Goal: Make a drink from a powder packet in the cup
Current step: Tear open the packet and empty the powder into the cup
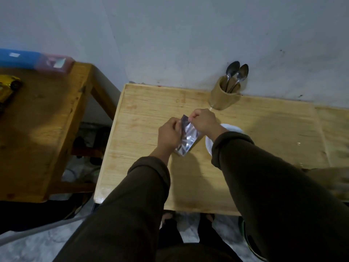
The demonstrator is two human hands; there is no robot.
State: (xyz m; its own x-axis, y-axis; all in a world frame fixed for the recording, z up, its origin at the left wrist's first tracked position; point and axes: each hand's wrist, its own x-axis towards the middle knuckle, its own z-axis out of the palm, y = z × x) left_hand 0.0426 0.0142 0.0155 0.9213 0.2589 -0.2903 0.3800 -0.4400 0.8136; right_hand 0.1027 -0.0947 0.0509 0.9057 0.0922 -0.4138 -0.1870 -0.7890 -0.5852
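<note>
Opening step: left hand (169, 134) and right hand (203, 121) each pinch foil powder packet (186, 137); next, tear, then pour into white cup (224, 137)

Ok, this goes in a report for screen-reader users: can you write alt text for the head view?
Both hands, left hand and right hand, grip the top of a silvery powder packet above a light wooden table. A white cup sits partly hidden under the right arm; a wooden holder with spoons stands by the wall.
</note>
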